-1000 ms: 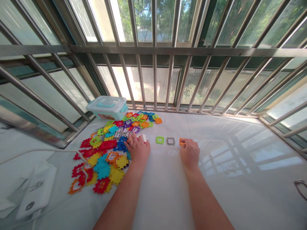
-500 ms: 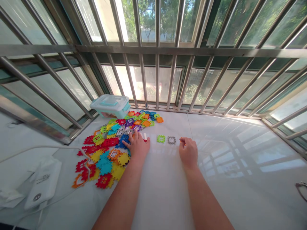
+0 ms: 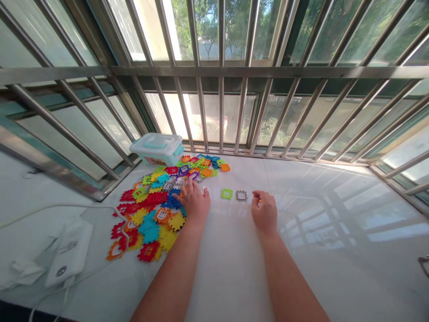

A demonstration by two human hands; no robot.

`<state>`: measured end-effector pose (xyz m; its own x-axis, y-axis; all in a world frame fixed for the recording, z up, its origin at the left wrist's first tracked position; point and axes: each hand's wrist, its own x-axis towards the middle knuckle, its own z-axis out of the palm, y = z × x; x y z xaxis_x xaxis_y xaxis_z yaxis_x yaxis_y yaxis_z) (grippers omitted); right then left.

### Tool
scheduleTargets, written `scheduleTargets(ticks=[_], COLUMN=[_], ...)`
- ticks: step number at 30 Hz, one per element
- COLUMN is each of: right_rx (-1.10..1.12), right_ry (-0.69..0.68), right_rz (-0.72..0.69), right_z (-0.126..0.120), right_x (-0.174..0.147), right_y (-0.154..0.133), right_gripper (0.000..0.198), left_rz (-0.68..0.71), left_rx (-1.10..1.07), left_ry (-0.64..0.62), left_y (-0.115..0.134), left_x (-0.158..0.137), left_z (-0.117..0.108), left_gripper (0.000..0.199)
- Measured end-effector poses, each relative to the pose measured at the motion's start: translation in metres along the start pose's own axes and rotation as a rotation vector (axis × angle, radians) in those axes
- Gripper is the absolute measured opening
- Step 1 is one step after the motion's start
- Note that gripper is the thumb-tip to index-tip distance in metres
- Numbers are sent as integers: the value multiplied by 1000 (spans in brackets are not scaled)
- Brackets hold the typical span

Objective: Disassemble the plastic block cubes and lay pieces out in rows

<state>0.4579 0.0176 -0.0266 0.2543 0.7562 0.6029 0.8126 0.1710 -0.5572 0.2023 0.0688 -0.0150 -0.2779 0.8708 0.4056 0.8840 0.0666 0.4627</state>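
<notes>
Toothed plastic tiles [image 3: 149, 229] lie heaped at left in the head view, on a glossy white surface [image 3: 228, 268]. Only a green tile [image 3: 227, 194] and a gray tile [image 3: 241, 195] lie apart, flat, side by side; both squarish, with no clear long axis. The left hand [image 3: 196, 205] spreads its fingers at the heap's edge. The right hand [image 3: 264, 212] curls by a partly hidden orange piece [image 3: 260, 202]; whether its fingers pinch it, I cannot tell.
</notes>
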Motion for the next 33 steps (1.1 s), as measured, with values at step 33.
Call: scheduleTargets(ticks=[33], right_rx=[297], right_ry=[93], right_rz=[379], right_z=[-14], right_x=[11], right_y=[-13], right_gripper=[43], left_rz=[197], left_rx=[-915], left_ry=[-294], left_y=[7], left_x=[-7], left_z=[3], left_gripper=[8])
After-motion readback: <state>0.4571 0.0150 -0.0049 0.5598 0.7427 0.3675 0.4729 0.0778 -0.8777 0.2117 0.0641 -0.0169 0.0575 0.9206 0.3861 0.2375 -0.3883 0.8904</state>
